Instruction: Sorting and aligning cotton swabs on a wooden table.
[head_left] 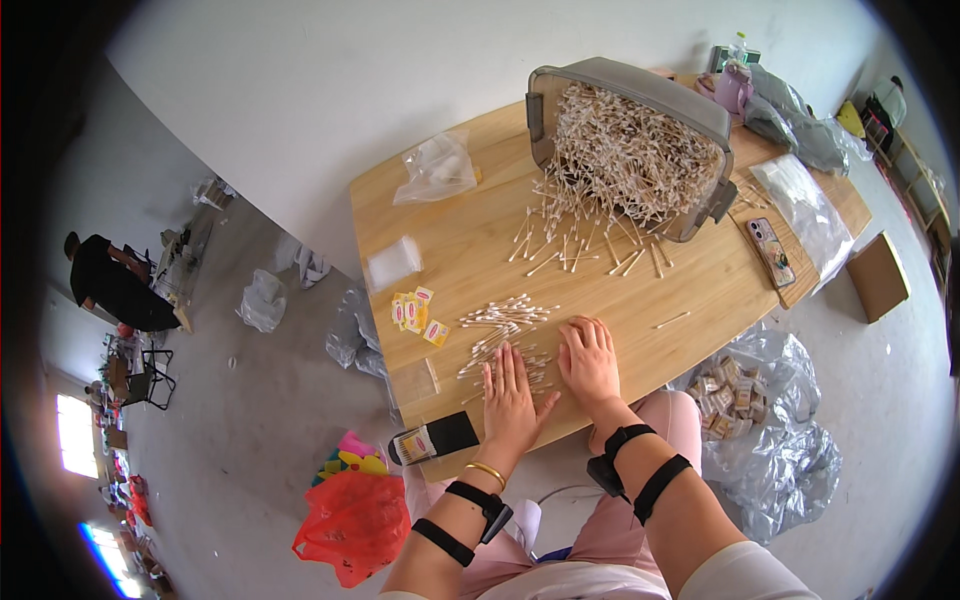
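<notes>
Loose cotton swabs [508, 312] lie in a flat heap on the wooden table before me. My left hand [512, 405] rests flat over the near part of this heap, fingers stretched, with swab tips showing on both sides. Just right of the heap, my right hand [590, 365] lies palm down on the wood, its fingers slightly bent and nothing seen in it. Beyond the hands, a grey translucent bin [640, 75] lies on its side, packed with swabs that spill out of its mouth. What is under my palms is hidden.
Small yellow-and-white cards [412, 310] and a stack of clear bags [394, 263] lie at left. A black holder with a filled pack [432, 440] sits at the near left edge. A phone [770, 252] lies at right. Below, a plastic sack [775, 440] holds several packs.
</notes>
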